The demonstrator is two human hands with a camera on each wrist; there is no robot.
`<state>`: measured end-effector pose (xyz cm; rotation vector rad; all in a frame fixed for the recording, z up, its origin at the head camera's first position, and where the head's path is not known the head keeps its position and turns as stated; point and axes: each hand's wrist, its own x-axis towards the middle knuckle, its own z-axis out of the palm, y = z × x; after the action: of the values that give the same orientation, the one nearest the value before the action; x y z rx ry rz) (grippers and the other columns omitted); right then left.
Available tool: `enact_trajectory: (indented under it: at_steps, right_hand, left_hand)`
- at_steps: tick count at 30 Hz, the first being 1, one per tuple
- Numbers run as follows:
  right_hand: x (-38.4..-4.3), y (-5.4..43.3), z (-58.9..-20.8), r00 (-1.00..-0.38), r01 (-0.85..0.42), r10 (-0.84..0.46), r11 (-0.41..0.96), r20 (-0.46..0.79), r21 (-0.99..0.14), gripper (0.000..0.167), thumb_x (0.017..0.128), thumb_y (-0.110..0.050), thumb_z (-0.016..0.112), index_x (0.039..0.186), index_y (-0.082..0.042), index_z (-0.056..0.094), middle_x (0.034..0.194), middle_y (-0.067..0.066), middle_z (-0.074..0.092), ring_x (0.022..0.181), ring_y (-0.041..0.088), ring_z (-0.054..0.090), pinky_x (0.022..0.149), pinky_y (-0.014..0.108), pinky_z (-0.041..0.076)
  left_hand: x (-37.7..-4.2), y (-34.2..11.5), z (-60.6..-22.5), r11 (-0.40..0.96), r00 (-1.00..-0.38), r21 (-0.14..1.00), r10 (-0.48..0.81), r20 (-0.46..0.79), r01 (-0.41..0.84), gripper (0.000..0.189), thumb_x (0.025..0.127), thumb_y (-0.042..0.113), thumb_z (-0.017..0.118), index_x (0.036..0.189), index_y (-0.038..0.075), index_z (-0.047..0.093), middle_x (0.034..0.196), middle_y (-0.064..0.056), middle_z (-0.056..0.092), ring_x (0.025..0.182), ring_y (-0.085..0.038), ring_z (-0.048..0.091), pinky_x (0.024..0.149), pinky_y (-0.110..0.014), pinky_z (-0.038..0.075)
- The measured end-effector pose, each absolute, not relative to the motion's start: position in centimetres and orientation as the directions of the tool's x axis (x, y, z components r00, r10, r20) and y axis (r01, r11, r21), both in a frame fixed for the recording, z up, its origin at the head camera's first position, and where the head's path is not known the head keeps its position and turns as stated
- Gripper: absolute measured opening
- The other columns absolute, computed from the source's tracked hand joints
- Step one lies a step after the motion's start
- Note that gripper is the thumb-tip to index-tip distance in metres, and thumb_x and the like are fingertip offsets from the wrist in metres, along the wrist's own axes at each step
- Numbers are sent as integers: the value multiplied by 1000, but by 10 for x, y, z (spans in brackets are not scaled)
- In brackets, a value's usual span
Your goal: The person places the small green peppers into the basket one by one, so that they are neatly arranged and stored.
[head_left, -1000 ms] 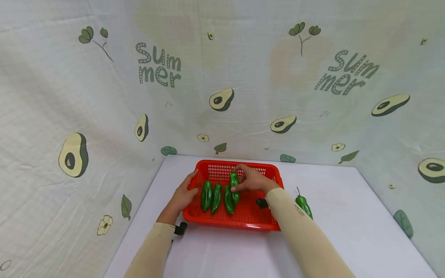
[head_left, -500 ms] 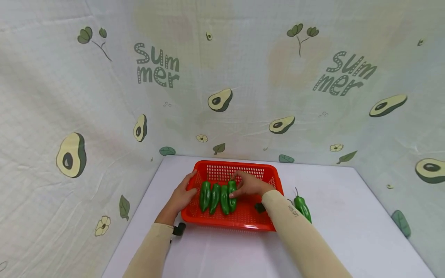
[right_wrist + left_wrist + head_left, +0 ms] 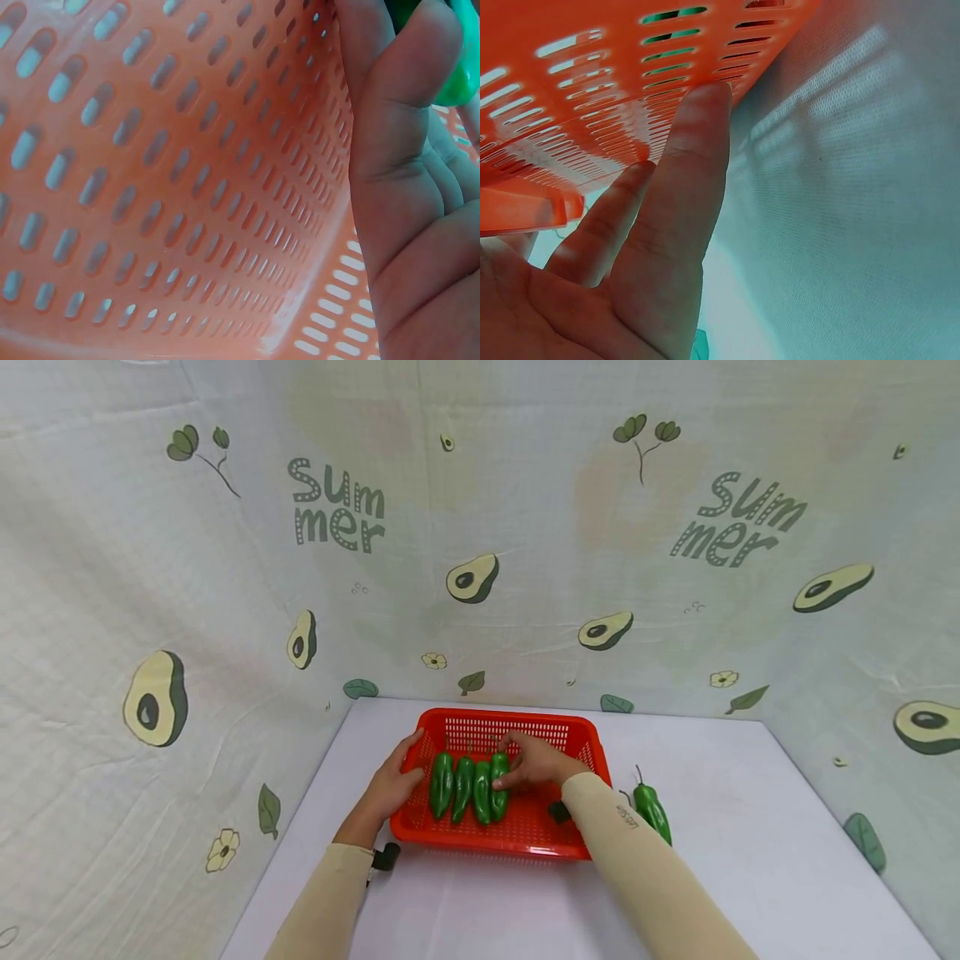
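My left hand (image 3: 392,785) grips the left side of a red plastic basket (image 3: 487,842), its thumb over the rim. The left wrist view has the fingers (image 3: 679,169) against the slotted outer wall. Inside the basket my right hand (image 3: 538,760) holds a long green pepper (image 3: 498,803) between thumb and fingers. This is the rightmost of a row of several peppers, next to another green pepper (image 3: 482,797). Only part of the held pepper (image 3: 463,64) shows past the thumb in the right wrist view.
On the white table (image 3: 750,827), right of the basket, lies a green pepper (image 3: 652,814). A second stem (image 3: 625,796) pokes out beside it, the rest hidden behind the right sleeve (image 3: 622,827). A patterned cloth (image 3: 525,610) hangs behind and at both sides.
The right hand has lowered its pepper from on top of the neighbouring one into line at the row's right end. The left hand keeps its place on the basket.
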<state>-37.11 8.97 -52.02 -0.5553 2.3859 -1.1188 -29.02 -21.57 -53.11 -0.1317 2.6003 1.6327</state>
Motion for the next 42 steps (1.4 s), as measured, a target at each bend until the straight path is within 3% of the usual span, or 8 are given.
enact_trajectory:
  at_steps: [12, 24, 42]
  right_hand:
    - [-363, 89, -522, -815, -194, -529, 633, -236, -749, 54, 80, -33, 93, 120, -17, 61, 90, 11, 70, 75, 23, 67, 70, 37, 59]
    - [-363, 88, -521, -830, -240, -522, 655, -198, -717, 52, 79, -35, 94, 117, -18, 62, 98, 5, 69, 88, 22, 64, 76, 37, 57]
    - [-364, 88, -517, -833, -254, -519, 666, -191, -702, 52, 80, -37, 93, 119, -15, 65, 103, 8, 67, 93, 23, 61, 79, 38, 55]
  left_hand:
    - [-286, -214, -533, 445, -993, 887, -48, -110, -120, 72, 99, 23, 56, 163, 48, 34, 163, -11, 42, 128, -39, 51, 101, -61, 52]
    - [-285, -213, -532, 437, -995, 894, -42, -89, -99, 72, 99, 20, 56, 163, 45, 36, 162, -14, 43, 125, -40, 53, 96, -58, 56]
    - [-287, -213, -530, 438, -997, 895, -30, -77, -82, 73, 99, 20, 56, 164, 44, 35, 163, -13, 42, 126, -38, 52, 99, -58, 54]
